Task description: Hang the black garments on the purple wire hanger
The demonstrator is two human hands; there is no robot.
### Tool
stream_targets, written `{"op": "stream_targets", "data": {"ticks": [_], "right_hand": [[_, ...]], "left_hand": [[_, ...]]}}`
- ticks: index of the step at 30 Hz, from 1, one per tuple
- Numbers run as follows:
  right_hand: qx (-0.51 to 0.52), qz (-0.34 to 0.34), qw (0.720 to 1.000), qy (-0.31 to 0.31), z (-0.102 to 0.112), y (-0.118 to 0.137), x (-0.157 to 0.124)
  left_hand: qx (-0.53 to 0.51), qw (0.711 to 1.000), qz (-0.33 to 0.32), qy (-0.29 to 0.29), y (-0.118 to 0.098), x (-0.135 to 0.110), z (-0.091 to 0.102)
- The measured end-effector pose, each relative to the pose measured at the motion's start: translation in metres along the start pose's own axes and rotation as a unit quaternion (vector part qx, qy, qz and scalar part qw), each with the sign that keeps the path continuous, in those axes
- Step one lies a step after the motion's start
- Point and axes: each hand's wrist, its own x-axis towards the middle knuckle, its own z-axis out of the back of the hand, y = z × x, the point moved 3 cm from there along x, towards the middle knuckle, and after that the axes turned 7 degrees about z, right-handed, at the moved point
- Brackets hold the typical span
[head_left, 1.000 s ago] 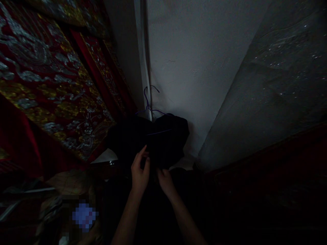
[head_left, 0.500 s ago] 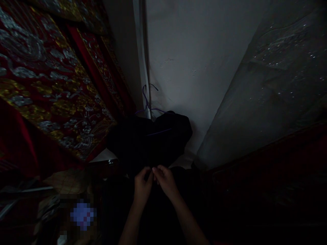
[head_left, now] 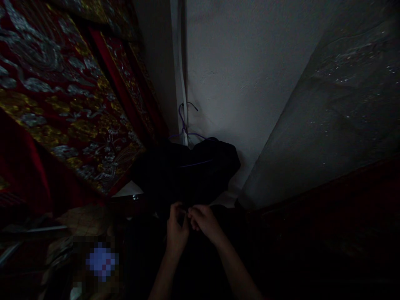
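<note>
A black garment hangs on a thin purple wire hanger against a pale wall in dim light. My left hand and my right hand meet at the garment's lower edge. Fingertips of both hands are pinched together on the dark cloth, touching each other. What exactly lies between the fingers is too dark to make out.
Red fabric with gold and silver embroidery hangs at the left. A white vertical strip runs down the wall corner. A grey glittery cloth slopes at the right. Dark clutter lies at the lower left.
My hands came down from the middle of the garment to its lower edge and drew together, fingertips now pinched against each other.
</note>
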Motion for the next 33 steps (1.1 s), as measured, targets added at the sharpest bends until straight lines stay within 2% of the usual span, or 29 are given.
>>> {"op": "stream_targets", "data": {"ticks": [3,8,11,14,16,18,20,22,25,27,29,31,33], "right_hand": [[0.030,0.025,0.999,-0.018,0.007,0.042,0.015],[0.089,0.141,0.984,-0.068,0.019,0.153,0.052],[0.135,0.179,0.970,-0.095,0.017,0.191,0.066],[0.143,0.192,0.966,-0.095,0.013,0.194,0.065],[0.134,0.199,0.967,-0.086,0.012,0.185,0.060],[0.107,0.211,0.969,-0.072,0.012,0.177,0.056],[0.068,0.229,0.969,-0.060,0.012,0.174,0.052],[0.027,0.252,0.966,-0.051,0.012,0.177,0.048],[-0.010,0.286,0.957,-0.053,0.014,0.187,0.042],[-0.014,0.301,0.951,-0.062,0.018,0.190,0.040],[-0.022,0.311,0.947,-0.075,0.021,0.185,0.041],[-0.041,0.309,0.946,-0.092,0.023,0.171,0.046],[-0.057,0.275,0.953,-0.112,0.023,0.147,0.054]], "left_hand": [[-0.015,1.000,-0.001,0.012,-0.002,0.005,-0.001],[0.031,0.999,-0.027,0.016,0.002,0.016,-0.008],[0.041,0.997,-0.037,0.052,0.011,0.016,-0.016],[0.041,0.996,-0.024,0.078,0.010,0.018,-0.015],[0.029,0.996,-0.024,0.081,-0.005,0.024,-0.007],[0.005,0.996,-0.063,0.058,-0.036,0.036,0.008],[-0.011,0.988,-0.154,0.005,-0.079,0.052,0.026],[0.003,0.967,-0.251,-0.041,-0.124,0.070,0.041],[0.082,0.930,-0.356,-0.029,-0.173,0.092,0.048],[0.117,0.910,-0.397,-0.029,-0.189,0.100,0.046],[0.145,0.893,-0.424,-0.040,-0.195,0.101,0.044],[0.165,0.882,-0.437,-0.059,-0.196,0.098,0.043],[0.150,0.884,-0.427,-0.116,-0.198,0.097,0.052]]}}
